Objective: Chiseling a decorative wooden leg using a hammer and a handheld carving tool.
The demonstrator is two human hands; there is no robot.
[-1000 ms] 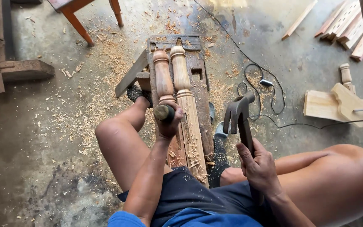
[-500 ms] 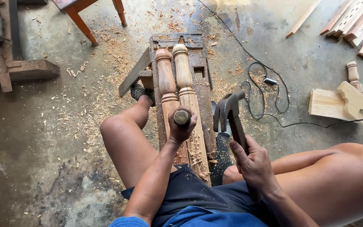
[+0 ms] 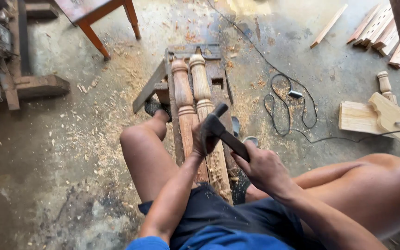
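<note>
Seated woodworker at a low wooden bench (image 3: 218, 83), seen from above. 2 turned wooden balusters (image 3: 195, 92) are laid side by side along the bench, their rounded ends pointing away from the person. A hammer (image 3: 221, 132) is gripped by its dark handle in the right hand (image 3: 262, 166), whose fingers are closed tightly around it; the hammer head is positioned above the near half of the balusters, just at the left hand (image 3: 200, 143). The left hand is curled over the balusters; what it encloses is hidden by the hammer head, so its grip cannot be told. The bench is straddled by the bare legs. Sawdust and shavings (image 3: 116, 92) are scattered on the concrete floor to the left of the bench. A black cable (image 3: 292, 111) is looped on the floor to the right of the bench, and beyond it cut wooden pieces (image 3: 371, 115) are lying. A red-legged stool (image 3: 98, 18) is seen beyond the bench's far left corner.
</note>
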